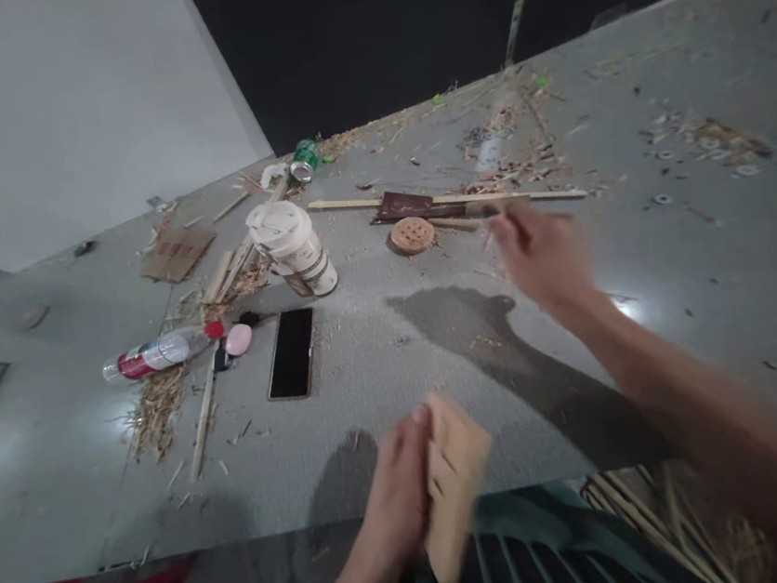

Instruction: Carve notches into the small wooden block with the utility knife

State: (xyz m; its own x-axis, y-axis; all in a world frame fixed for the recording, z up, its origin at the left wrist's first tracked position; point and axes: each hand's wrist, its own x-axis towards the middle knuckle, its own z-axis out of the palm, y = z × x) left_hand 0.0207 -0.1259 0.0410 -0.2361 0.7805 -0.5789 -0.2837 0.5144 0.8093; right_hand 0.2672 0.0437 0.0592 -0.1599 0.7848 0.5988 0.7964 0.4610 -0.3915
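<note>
At the near edge of the worktop (713, 311), the left hand (394, 492) is clamped on a tan slatted piece (456, 485), tilted edge-up, probably braced over the lap. Right hand (542, 255), blurred, grip indeterminate, hovers beside long sticks (524, 195) and a round disc (412, 234).

This place looks like a small craft workshop for wood or bamboo. The grey work surface (382, 358) is covered with shavings (153, 412) and dust. Long split sticks (448, 199) lie on it beside a flat blade (407, 205) and a round pierced wooden disc (412, 234). A bundle of thin canes (637, 506) lies below its edge.
</note>
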